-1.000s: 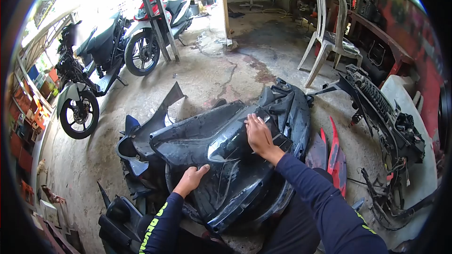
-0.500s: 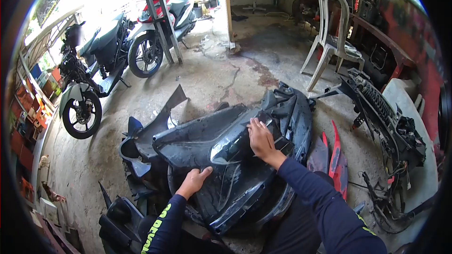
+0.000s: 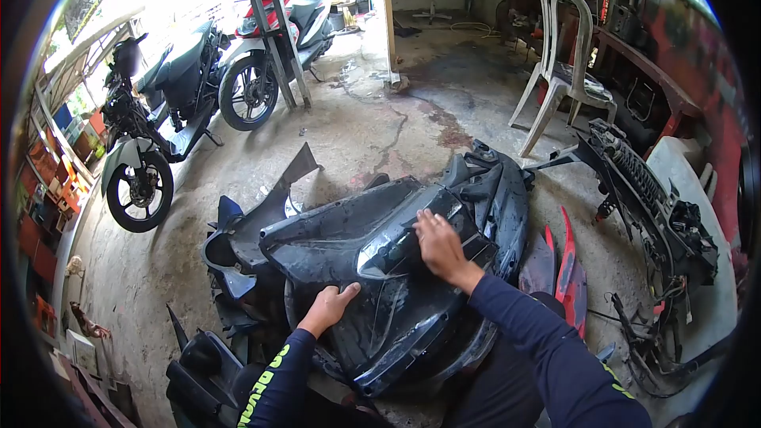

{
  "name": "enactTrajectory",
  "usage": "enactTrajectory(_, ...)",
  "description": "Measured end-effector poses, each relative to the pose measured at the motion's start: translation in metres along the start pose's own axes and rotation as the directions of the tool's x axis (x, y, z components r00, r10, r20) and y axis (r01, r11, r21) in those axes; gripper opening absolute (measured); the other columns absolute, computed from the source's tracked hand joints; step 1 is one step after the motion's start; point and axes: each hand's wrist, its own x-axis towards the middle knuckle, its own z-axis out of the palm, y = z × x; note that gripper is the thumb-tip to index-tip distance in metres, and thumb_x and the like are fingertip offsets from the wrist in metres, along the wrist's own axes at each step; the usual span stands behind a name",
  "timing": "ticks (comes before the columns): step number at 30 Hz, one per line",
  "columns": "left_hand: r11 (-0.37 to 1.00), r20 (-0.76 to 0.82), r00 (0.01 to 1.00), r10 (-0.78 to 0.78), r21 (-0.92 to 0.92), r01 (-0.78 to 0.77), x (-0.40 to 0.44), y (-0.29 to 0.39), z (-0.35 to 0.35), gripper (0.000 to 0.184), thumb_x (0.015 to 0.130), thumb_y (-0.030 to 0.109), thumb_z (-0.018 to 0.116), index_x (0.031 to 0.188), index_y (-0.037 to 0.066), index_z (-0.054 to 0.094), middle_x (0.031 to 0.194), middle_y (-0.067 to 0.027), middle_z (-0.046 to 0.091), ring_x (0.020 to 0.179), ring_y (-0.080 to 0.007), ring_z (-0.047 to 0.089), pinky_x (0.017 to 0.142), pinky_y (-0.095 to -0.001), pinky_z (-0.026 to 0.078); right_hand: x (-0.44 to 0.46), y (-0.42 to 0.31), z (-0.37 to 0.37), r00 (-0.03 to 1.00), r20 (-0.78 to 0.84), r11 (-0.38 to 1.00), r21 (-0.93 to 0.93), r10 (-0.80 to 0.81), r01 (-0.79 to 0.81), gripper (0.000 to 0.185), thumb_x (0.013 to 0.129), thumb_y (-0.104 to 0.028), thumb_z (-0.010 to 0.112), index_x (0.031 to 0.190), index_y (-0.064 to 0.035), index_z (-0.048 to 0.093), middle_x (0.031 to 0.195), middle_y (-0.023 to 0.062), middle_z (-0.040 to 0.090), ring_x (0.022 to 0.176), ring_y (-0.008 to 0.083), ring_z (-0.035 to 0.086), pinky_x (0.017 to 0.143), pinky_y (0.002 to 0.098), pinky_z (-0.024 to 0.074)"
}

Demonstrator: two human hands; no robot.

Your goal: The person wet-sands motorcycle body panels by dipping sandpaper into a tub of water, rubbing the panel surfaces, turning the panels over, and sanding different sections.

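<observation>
A big black scooter panel (image 3: 384, 301) with parts all around it

At the upper left, a black scooter (image 3: 170, 75) with its front stripped bare stands on the concrete floor (image 3: 151, 285). Next to it is a red and white scooter (image 3: 317, 24), and a dark metal post (image 3: 277, 28) blocks some of it from view. At the lower left lies a black plastic part (image 3: 198, 368). Above that is a grey plastic cover (image 3: 230, 265) with a round cut-out, close to the panel's left side.

The panel sits in the lower middle of the frame, and other dark parts show under its edges. The left hand (image 3: 325, 311) is at its near left edge, thumb laid on top. The other fingers are hidden, so I cannot tell if they grip.

The right hand (image 3: 441, 247) is over the panel's right part and hides some of it. Its fingers are stretched out close together, holding nothing. I cannot tell if they touch the panel.

More dark body parts (image 3: 507, 198) crowd its right side, then red pieces (image 3: 564, 269). A white plastic chair (image 3: 559, 59) stands at the upper right, with a black frame part (image 3: 634, 190) below it.
</observation>
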Motion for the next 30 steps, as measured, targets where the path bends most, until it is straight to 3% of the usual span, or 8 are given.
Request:
enactTrajectory(4,0.995,0.034,0.995,-0.095,-0.019,0.096,0.001,-0.001,0.002,0.082,0.093,0.066,0.053,0.09,-0.016,0.061,0.096,-0.0368,0.063,0.099,-0.0489,0.062,0.086,-0.0483,0.047,0.029,0.042,0.003,0.971,-0.23,0.976,-0.192,0.06,-0.106,0.027,0.096,-0.011,0.051,0.11,0.0094,0.061,0.099,0.0251,0.066,0.093,0.042,0.062,0.087,0.0491,0.0497)
enactTrajectory(9,0.996,0.044,0.995,-0.087,-0.024,0.088,0.001,-0.002,0.0,0.083,0.092,0.067,0.053,0.094,-0.016,0.062,0.1,-0.0368,0.064,0.102,-0.0476,0.062,0.088,-0.0464,0.047,-0.007,-0.009,-0.003,0.977,0.109,0.983,0.034,-0.182,0.179,0.026,0.095,-0.011,0.053,0.111,0.0074,0.063,0.122,0.0303,0.064,0.124,0.0434,0.057,0.102,0.0499,0.0468)
enactTrajectory(11,0.995,0.049,0.994,-0.1,-0.024,0.102,0.001,0.003,-0.004,0.083,0.092,0.067,0.053,0.094,-0.016,0.063,0.1,-0.037,0.064,0.102,-0.0472,0.063,0.088,-0.0461,0.047,0.018,0.022,-0.007,0.959,0.061,0.961,-0.049,0.275,-0.272,0.027,0.092,-0.011,0.057,0.112,0.0043,0.065,0.128,0.0288,0.062,0.128,0.0419,0.055,0.105,0.0493,0.0452)
enactTrajectory(15,0.991,0.08,0.988,-0.131,-0.007,0.132,0.002,0.002,-0.003,0.083,0.092,0.067,0.054,0.093,-0.015,0.063,0.101,-0.0371,0.064,0.102,-0.0464,0.063,0.088,-0.0459,0.047,-0.015,-0.013,-0.004,0.94,0.254,0.944,-0.179,-0.229,0.278,0.035,0.091,-0.008,0.057,0.122,0.005,0.061,0.134,0.0282,0.058,0.124,0.0433,0.057,0.109,0.0502,0.0415)
enactTrajectory(21,0.997,0.074,0.994,-0.076,0.029,0.074,-0.002,0.003,-0.003,0.083,0.093,0.067,0.051,0.097,-0.015,0.062,0.1,-0.0366,0.063,0.102,-0.0492,0.061,0.088,-0.0468,0.046,0.005,0.03,-0.01,0.99,0.002,0.976,-0.168,0.141,-0.138,0.045,0.085,-0.013,0.06,0.127,0.0019,0.06,0.137,0.0247,0.057,0.134,0.0407,0.05,0.112,0.052,0.0379)
enactTrajectory(25,0.995,0.056,0.994,-0.098,0.022,0.096,0.0,0.003,-0.001,0.084,0.094,0.067,0.049,0.101,-0.015,0.062,0.1,-0.0365,0.063,0.102,-0.0514,0.059,0.088,-0.0482,0.046,-0.023,0.0,-0.003,0.893,0.237,0.922,0.027,-0.382,0.387,0.039,0.088,-0.018,0.059,0.122,0.0007,0.064,0.136,0.0218,0.059,0.131,0.035,0.054,0.11,0.0515,0.0392)
enactTrajectory(27,0.998,0.069,0.997,-0.042,0.049,0.039,-0.006,0.014,-0.006,0.084,0.094,0.068,0.049,0.101,-0.016,0.062,0.1,-0.0366,0.063,0.102,-0.0509,0.059,0.088,-0.048,0.046,0.013,0.012,-0.019,0.948,0.298,0.984,-0.166,0.115,-0.067,0.038,0.087,-0.017,0.059,0.121,-0.0019,0.066,0.135,0.0201,0.061,0.131,0.0319,0.055,0.111,0.0521,0.038)
enactTrajectory(30,0.997,0.08,0.996,-0.049,0.066,0.043,-0.003,0.006,-0.003,0.085,0.094,0.068,0.049,0.1,-0.016,0.062,0.101,-0.0363,0.063,0.102,-0.05,0.06,0.088,-0.0477,0.046,-0.004,0.003,0.003,0.991,0.113,0.976,-0.2,-0.066,0.088,0.033,0.089,-0.014,0.056,0.118,-0.0043,0.067,0.133,0.0161,0.063,0.129,0.0298,0.056,0.109,0.0554,0.0374)
